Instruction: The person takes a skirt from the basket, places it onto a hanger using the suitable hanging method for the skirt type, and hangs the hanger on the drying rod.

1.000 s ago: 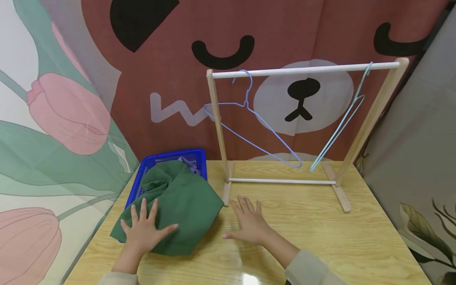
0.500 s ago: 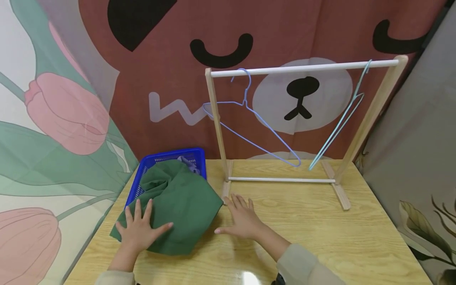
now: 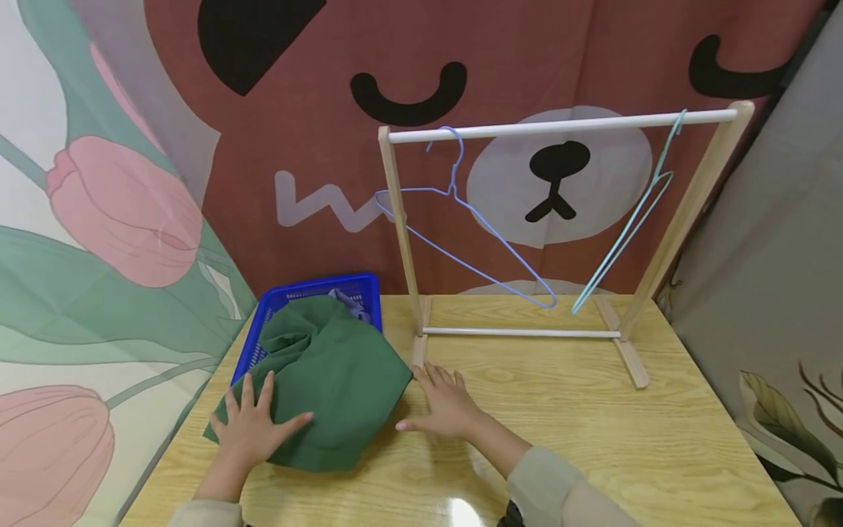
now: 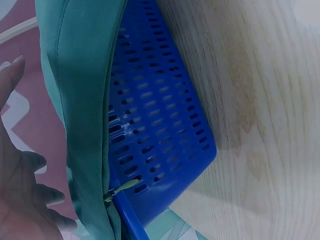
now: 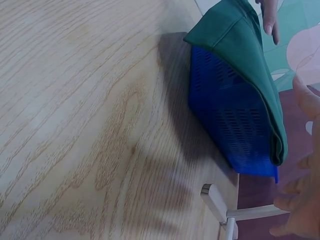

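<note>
A green cloth item (image 3: pixel 342 395) is draped over the near part of a blue plastic basket (image 3: pixel 377 311), spilling past its front. In the left wrist view, a small light-green tag or zip pull (image 4: pixel 126 186) sticks out from its folded edge. My left hand (image 3: pixel 246 433), fingers spread, is over the cloth's left corner; the left wrist view shows it apart from the fabric. My right hand (image 3: pixel 446 410) hovers with spread fingers just right of the cloth's right corner, holding nothing. Behind the green cloth, a bit of purple fabric (image 3: pixel 350 304) shows inside the basket.
A small wooden rack with a white top rail (image 3: pixel 560 127) stands to the right of the basket. A blue hanger (image 3: pixel 500 238) and a pale turquoise hanger (image 3: pixel 626 241) hang from it. The wood-grain table (image 3: pixel 593 454) meets printed curtains behind and at both sides.
Both hands have shifted slightly left, mostly in the first half second, with fingers still spread. The green cloth, basket and hangers stay where they were.
</note>
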Tool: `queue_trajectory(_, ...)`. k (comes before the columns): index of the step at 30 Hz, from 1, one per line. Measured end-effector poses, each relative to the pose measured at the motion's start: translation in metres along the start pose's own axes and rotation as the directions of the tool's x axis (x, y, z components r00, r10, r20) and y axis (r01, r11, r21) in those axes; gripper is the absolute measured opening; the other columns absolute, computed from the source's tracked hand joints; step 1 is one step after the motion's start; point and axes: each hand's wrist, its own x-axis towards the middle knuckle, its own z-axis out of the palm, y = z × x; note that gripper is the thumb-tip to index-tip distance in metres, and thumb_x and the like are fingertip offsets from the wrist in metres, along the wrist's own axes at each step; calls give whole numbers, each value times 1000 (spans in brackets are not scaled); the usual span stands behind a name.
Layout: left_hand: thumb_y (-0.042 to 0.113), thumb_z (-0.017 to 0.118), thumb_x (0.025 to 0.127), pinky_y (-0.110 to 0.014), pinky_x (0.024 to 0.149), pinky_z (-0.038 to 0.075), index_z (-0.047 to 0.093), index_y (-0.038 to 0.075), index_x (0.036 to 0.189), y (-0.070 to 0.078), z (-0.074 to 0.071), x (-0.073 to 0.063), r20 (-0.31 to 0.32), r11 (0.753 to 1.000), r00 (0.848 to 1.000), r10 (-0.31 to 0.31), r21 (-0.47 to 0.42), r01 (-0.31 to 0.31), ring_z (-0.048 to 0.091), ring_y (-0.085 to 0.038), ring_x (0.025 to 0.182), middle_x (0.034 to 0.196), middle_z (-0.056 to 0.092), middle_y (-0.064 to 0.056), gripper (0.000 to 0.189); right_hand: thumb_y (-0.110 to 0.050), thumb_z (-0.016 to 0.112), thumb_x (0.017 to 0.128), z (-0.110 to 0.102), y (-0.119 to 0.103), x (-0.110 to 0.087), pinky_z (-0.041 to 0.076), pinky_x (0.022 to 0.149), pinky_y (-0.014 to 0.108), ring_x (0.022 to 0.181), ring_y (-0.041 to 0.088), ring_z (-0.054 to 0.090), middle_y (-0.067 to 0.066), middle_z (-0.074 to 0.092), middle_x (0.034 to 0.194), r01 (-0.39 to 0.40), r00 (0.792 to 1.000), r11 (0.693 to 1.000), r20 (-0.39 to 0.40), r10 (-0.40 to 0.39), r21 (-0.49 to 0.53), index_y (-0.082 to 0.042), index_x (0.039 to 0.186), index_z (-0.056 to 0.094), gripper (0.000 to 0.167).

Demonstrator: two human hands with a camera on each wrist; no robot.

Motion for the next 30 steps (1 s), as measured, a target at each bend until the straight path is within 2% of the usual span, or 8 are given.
queue_trajectory(6, 69, 47, 68, -73, 76, 2, 12, -1, 136, -4, 0, 1, 8, 1000, 1000, -22, -14, 22, -2, -59, 114, 133, 2, -36, 104, -66, 50, 69, 3, 2, 3, 16, 95, 54, 123, 34, 21, 20, 23, 136, 10, 1000, 997, -4, -9, 78, -8, 136, 21, 94)
queue_trajectory(12, 69, 47, 68, -72, 78, 4, 10, -3, 135, -7, 0, 2, 29, 998, 999, -45, -34, 46, -1, -59, 113, 131, 2, -37, 105, -63, 52, 70, 7, 2, 7, 24, 95, 48, 122, 30, 26, 11, 27, 136, 51, 999, 987, -20, -49, 153, -9, 137, 20, 91)
queue_trajectory(20, 69, 45, 69, -73, 75, 10, 12, -5, 134, -12, 0, 4, 31, 998, 998, -59, -29, 60, 4, -59, 112, 129, 6, -40, 104, -52, 58, 74, 10, -1, 11, 26, 95, 45, 123, 26, 25, 7, 25, 138, 71, 997, 957, -4, -73, 281, -12, 138, 14, 88)
queue_trajectory(26, 68, 45, 69, -72, 76, 11, 15, -6, 133, -15, -2, 6, 47, 997, 996, -74, -27, 75, 5, -57, 113, 129, 8, -39, 103, -45, 58, 77, 12, -2, 13, 23, 96, 45, 124, 25, 23, 6, 24, 138, 80, 997, 915, -11, -83, 395, -12, 138, 15, 82)
queue_trajectory(30, 67, 46, 70, -71, 77, 11, 18, -8, 131, -16, -3, 6, 59, 995, 994, -89, -35, 91, 5, -56, 113, 128, 9, -38, 101, -40, 58, 79, 14, -3, 14, 25, 96, 45, 123, 26, 25, 8, 26, 137, 46, 999, 879, -7, -48, 475, -9, 137, 19, 76)
